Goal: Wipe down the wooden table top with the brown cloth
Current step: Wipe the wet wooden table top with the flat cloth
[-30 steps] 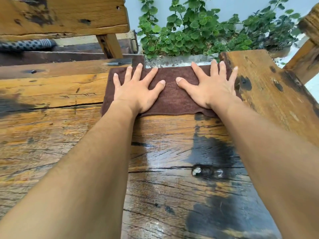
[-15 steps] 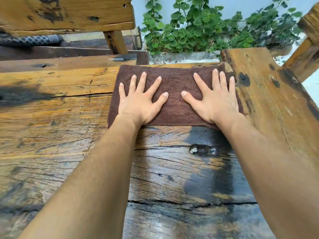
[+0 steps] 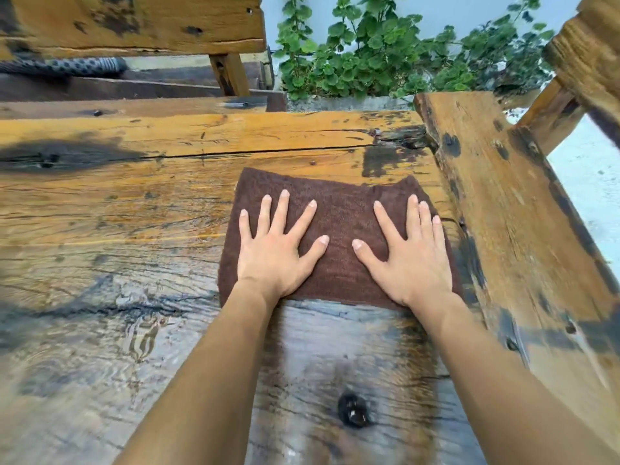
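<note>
- Folded brown cloth [image 3: 339,209]: flat on the weathered wooden plank desk [image 3: 134,213], near its right edge.
- Left grip [image 3: 275,250], right grip [image 3: 409,253]: fingers straight, spread (nothing clasped), pressing the cloth for even wiping contact.

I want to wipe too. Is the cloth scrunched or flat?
Flat: the cloth lies spread on the table under the left hand and right hand.

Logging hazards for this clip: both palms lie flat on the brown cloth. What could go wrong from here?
1. The wooden table top is cracked and rough; the brown cloth could snag, or skin catch a splinter.
2. The right hand sits beside the adjoining plank; a sideways stroke may bump it or overrun the edge.
3. Neither it nor the left hand grips, so the cloth may bunch on the glossy boards.
</note>
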